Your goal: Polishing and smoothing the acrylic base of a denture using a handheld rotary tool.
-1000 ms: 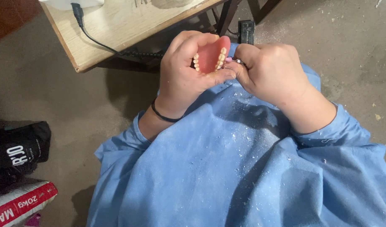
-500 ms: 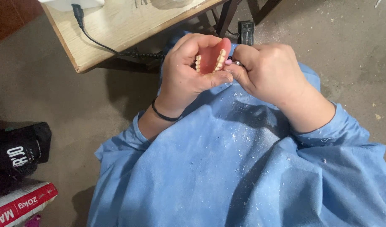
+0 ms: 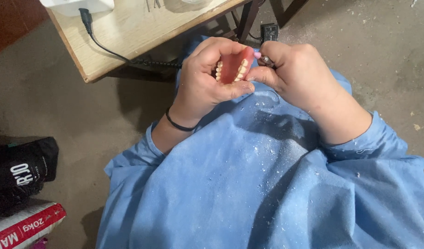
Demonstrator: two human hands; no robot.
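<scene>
My left hand cups a pink denture with a row of pale teeth, thumb pressed along its lower edge. My right hand is closed around a small rotary tool whose pink tip touches the denture's right edge. Most of the tool is hidden inside the fist. Both hands hover over my lap, which is covered by a blue gown speckled with white dust. A black band circles my left wrist.
A pale wooden table stands ahead at upper left, with a black cable running off a white device. A black power adapter lies on the concrete floor. Black and red-and-white bags sit at the lower left.
The hands have stayed almost in place. The denture has tilted slightly in my left hand while the tool tip stays at its edge.
</scene>
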